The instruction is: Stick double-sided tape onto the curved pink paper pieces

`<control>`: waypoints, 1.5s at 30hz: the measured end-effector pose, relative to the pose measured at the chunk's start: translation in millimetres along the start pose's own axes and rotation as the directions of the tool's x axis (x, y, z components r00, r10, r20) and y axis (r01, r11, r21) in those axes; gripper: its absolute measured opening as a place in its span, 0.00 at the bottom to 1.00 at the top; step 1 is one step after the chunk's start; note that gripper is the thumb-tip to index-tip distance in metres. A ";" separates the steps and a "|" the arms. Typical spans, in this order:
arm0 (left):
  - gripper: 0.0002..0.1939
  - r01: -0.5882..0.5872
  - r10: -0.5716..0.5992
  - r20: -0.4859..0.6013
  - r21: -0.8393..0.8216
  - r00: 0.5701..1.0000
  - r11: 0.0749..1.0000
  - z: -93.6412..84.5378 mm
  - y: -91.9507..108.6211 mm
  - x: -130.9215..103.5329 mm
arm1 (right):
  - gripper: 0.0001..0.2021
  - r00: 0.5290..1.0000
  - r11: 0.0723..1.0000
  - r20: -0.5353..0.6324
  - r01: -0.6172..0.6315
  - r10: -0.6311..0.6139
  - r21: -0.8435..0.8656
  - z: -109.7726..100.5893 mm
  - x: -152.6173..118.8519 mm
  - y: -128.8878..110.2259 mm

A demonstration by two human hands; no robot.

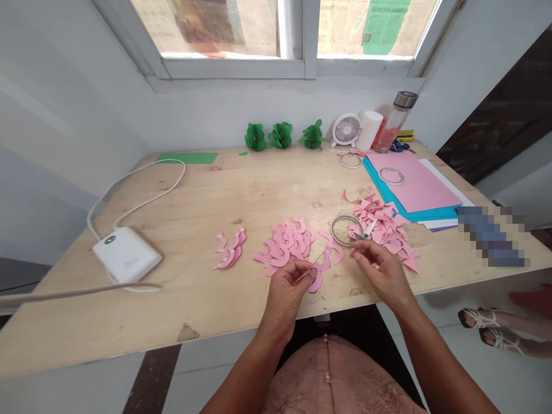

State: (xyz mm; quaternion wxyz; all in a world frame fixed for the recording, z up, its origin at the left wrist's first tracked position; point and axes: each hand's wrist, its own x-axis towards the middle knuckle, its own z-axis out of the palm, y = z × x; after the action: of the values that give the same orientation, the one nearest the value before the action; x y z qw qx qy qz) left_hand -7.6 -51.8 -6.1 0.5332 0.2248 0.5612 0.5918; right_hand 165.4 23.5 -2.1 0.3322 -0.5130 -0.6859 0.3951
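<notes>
My left hand [290, 287] pinches a curved pink paper piece [316, 282] between thumb and fingers, low over the front of the table. To the right, my right hand [382, 273] is raised with its thumb and forefinger close together; whatever lies between the tips is too small to make out. Just beyond those fingertips is a roll of tape [332, 231]. More curved pink cut-outs [288, 244] are heaped beyond my left hand, and a few loose ones [336, 253] lie between the hands. A small separate group [233, 253], with whitish strips on it, lies to the left.
Pink scraps [383, 221] are piled beyond my right hand. Pink sheets [426, 187] with another tape roll [391, 183] lie far right. Green paper shapes [281, 136], a small fan [346, 130] and a bottle [394, 123] line the wall. A white corded box [127, 256] sits left.
</notes>
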 end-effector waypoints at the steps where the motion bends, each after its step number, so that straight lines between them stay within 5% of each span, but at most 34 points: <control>1: 0.09 0.009 -0.009 0.001 -0.004 1.000 1.000 -0.5 -0.7 0.0 | 0.11 0.999 1.000 -0.050 -0.011 0.010 -0.028 -8.7 3.1 5.1; 6: 0.10 0.045 -0.045 0.017 -0.031 0.999 0.998 -2.4 -3.2 0.3 | 0.13 0.972 0.979 -0.235 -0.054 0.007 -0.196 -45.8 15.7 22.3; 10: 0.10 0.050 -0.049 0.019 -0.037 0.999 0.998 -3.0 -3.5 0.0 | 0.12 0.980 0.924 -0.196 -0.043 -0.035 -0.380 -57.1 20.8 28.9; 25: 0.12 0.074 -0.074 0.003 -0.063 0.997 0.995 -1.3 -1.4 0.5 | 0.10 0.987 0.698 0.054 0.144 -0.148 -0.701 -32.5 27.7 39.6; 32: 0.11 0.065 -0.064 0.024 -0.045 0.998 0.997 0.8 -0.3 1.0 | 0.10 0.974 0.662 0.068 0.198 -0.217 -0.723 -27.7 28.4 42.7; 36: 0.11 0.067 -0.066 0.020 -0.051 0.998 0.996 2.3 0.4 1.3 | 0.12 0.983 0.813 -0.041 0.123 -0.178 -0.570 -30.4 24.0 40.4; 40: 0.11 0.071 -0.070 0.016 -0.053 0.997 0.996 3.7 0.4 2.3 | 0.15 0.971 0.993 -0.238 -0.058 0.033 -0.099 -41.1 22.9 33.6; 45: 0.10 0.083 -0.079 0.050 -0.094 0.996 0.992 7.9 3.3 1.2 | 0.14 0.955 0.866 -0.171 -0.134 0.243 0.482 -53.4 25.3 22.5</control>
State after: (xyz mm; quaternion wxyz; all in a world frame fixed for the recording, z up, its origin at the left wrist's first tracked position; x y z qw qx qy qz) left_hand -2.4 -46.7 -1.4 0.5797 0.1899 0.5284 0.5905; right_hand 214.9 62.3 4.3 0.4807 -0.5247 -0.4753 0.5175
